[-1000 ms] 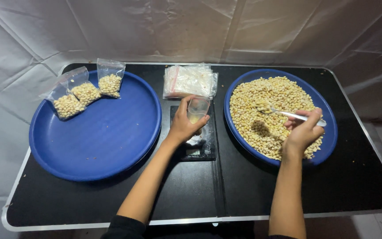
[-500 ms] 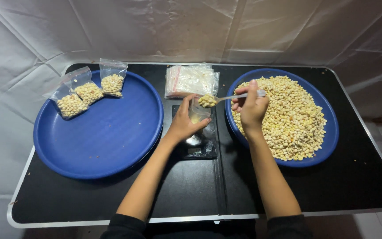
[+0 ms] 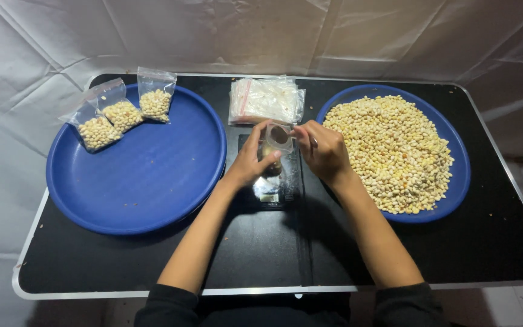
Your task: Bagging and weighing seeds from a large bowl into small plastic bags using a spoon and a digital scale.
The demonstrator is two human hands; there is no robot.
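Observation:
My left hand (image 3: 250, 158) holds a small clear plastic bag (image 3: 273, 144) upright over a small black scale (image 3: 272, 188) in the middle of the table. My right hand (image 3: 322, 148) grips a spoon (image 3: 287, 134) tipped into the bag's open mouth. Just right of that hand is a blue tray (image 3: 455, 181) heaped with pale yellow beans (image 3: 394, 151).
A second blue tray (image 3: 152, 181) on the left carries three filled bags of beans (image 3: 122, 112) at its far rim. A stack of empty clear bags (image 3: 266, 100) lies at the back centre. The black table (image 3: 485, 248) has a metal edge; white cloth surrounds it.
My right hand scooped beans from the right tray, carried the spoon left, and now tips it into the bag. My left hand stayed in place with the bag.

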